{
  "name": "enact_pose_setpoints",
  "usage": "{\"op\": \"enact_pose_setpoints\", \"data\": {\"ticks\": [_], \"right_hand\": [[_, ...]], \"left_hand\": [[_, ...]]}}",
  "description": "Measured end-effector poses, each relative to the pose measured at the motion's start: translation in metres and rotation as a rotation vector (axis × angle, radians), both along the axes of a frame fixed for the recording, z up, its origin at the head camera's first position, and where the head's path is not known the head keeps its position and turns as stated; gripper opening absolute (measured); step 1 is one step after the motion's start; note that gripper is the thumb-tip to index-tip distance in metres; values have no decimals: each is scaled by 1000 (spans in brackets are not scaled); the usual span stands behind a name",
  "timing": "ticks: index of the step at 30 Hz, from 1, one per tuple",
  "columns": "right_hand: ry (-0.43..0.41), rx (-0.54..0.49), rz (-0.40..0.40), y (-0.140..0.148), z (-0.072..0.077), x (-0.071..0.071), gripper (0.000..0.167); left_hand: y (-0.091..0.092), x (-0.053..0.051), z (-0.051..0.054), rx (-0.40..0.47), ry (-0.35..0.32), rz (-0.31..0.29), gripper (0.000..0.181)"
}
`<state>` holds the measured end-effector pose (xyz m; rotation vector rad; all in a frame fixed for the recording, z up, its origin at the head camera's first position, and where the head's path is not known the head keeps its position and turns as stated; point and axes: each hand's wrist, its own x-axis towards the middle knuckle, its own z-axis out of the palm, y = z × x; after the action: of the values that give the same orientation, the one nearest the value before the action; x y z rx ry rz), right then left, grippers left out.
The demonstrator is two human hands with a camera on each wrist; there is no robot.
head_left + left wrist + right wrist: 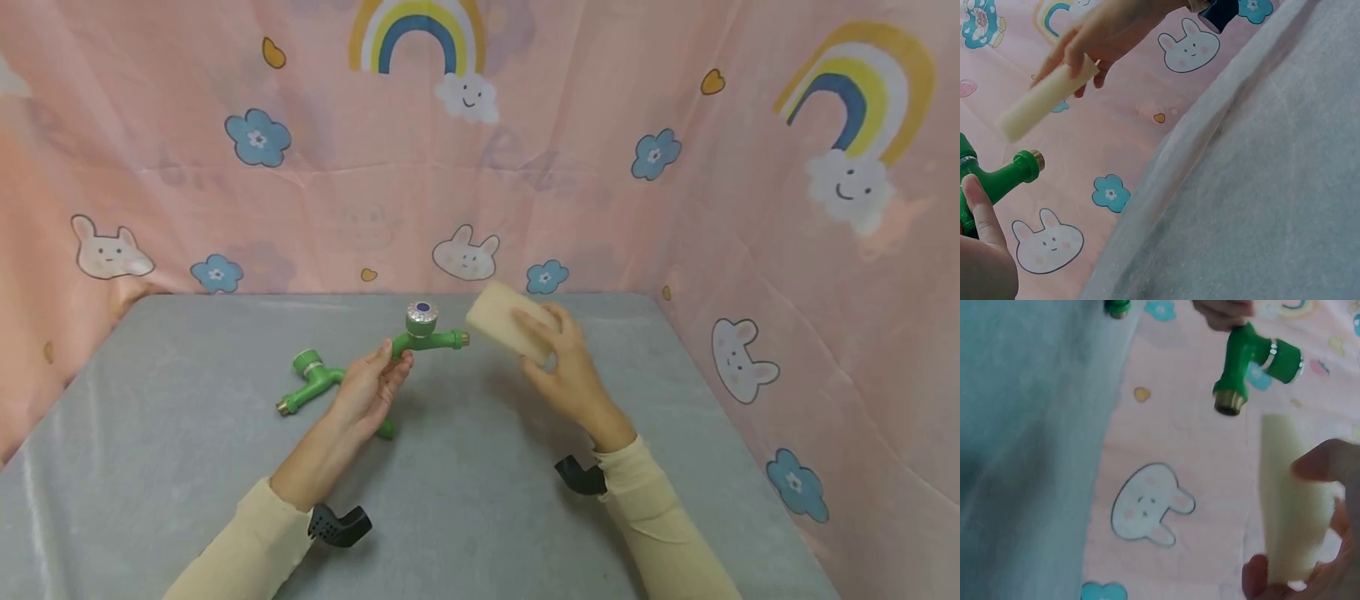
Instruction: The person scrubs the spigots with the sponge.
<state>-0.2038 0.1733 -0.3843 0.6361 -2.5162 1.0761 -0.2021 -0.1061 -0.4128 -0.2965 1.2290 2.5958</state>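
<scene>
My left hand (369,392) grips a green tap (435,340) by one end, holding it above the table. The tap has a round knob on top with a blue centre, and its brass threaded end points right. In my right hand (566,367) is a pale cream sponge block (510,321), pinched between thumb and fingers. The sponge is tilted and stands a little apart from the tap's brass end. In the right wrist view the sponge (1291,500) shows edge-on below the tap (1239,362). A second green tap (318,379) lies on the table, partly hidden behind my left hand and forearm.
A grey cloth covers the table (480,517). Behind and to the right hangs a pink curtain (585,208) printed with rainbows, rabbits and flowers. Black wrist mounts (341,527) stick out from both cream sleeves.
</scene>
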Motion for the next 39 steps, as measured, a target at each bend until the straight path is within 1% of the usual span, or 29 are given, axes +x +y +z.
{"op": "enact_pose_setpoints", "data": {"ticks": [3,5,6,8,11,12,14,16,19,22,24,27,29,31,34,36,37,39], "right_hand": [[18,-24,101,-8,-4,3,63],[6,-2,158,-15,-8,4,65],[-2,18,172,-17,-11,5,65],[-22,59,159,-20,-14,5,67],[-36,98,87,-17,-17,2,69],[-42,95,66,-14,-16,2,70],[-47,62,50,-10,-15,1,70],[-37,11,67,-8,-13,0,70],[-6,-49,136,-12,-11,1,71],[17,-53,195,-20,-14,3,73],[24,-37,211,-24,-18,4,72],[31,-20,193,-28,-23,3,72],[32,7,159,-27,-25,2,72],[13,47,118,-25,-24,1,73],[-20,128,34,-17,-21,0,72],[-51,147,-13,-10,-17,-1,71],[-64,135,-27,-7,-15,-1,70],[-80,65,-32,-1,-10,-1,69]], "left_hand": [[0,1,0,10,-5,-9,27],[1,2,0,17,-1,-21,28],[1,2,0,21,3,-25,29],[1,2,-1,24,8,-27,31],[1,1,-1,30,5,-24,31],[2,1,-1,31,1,-22,31],[2,1,-1,34,-12,-25,28],[3,0,-1,39,-23,-30,26],[4,1,-1,49,-30,-34,25],[5,2,-2,60,-23,-42,25],[6,3,-2,65,-20,-51,25],[5,5,-1,71,-12,-52,29],[5,5,-1,64,-11,-39,30],[5,5,-1,35,1,-38,28],[4,4,-2,-51,23,-52,20],[4,3,-2,-120,37,-55,20],[4,3,-2,-157,45,-55,24],[5,3,-3,-225,58,-46,30]]}}
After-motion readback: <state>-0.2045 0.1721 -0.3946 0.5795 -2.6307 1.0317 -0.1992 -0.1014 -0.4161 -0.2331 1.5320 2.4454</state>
